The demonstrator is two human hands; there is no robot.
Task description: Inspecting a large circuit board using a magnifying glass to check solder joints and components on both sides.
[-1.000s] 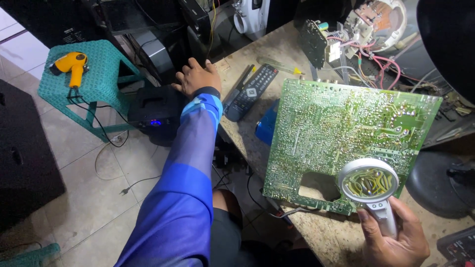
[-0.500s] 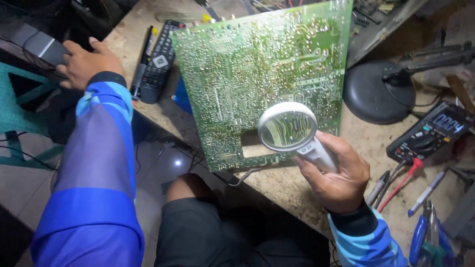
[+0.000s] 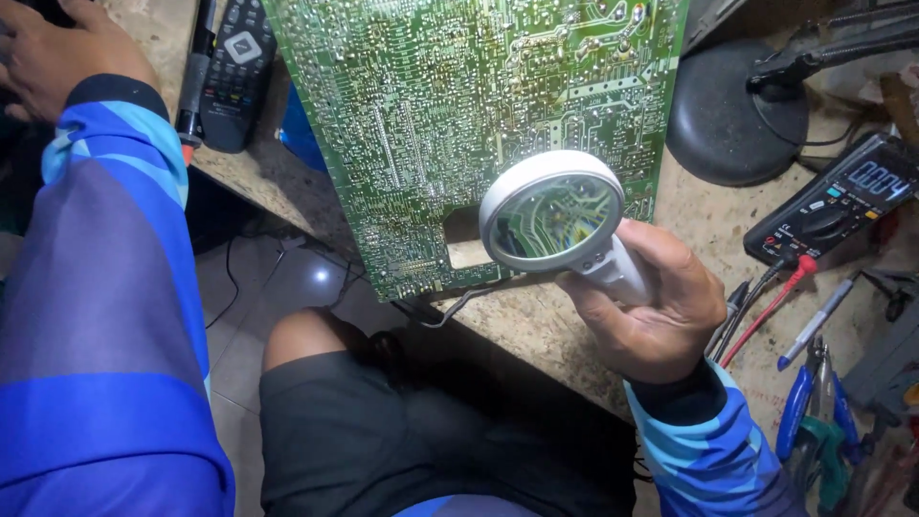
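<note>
The right hand (image 3: 651,306) grips the white handle of a round magnifying glass (image 3: 552,211), fingers wrapped tight. The glass sits over the lower part of a big green circuit board (image 3: 431,96), next to a square notch in its edge. The board lies on the desk (image 3: 536,325) and sticks out past the desk's front edge. The left hand (image 3: 57,57) is far off at the top corner, partly cut off, so I cannot tell if it is open. A black remote (image 3: 235,72) lies just left of the board. A multimeter (image 3: 842,196) and blue pliers (image 3: 799,407) crowd the right side.
</note>
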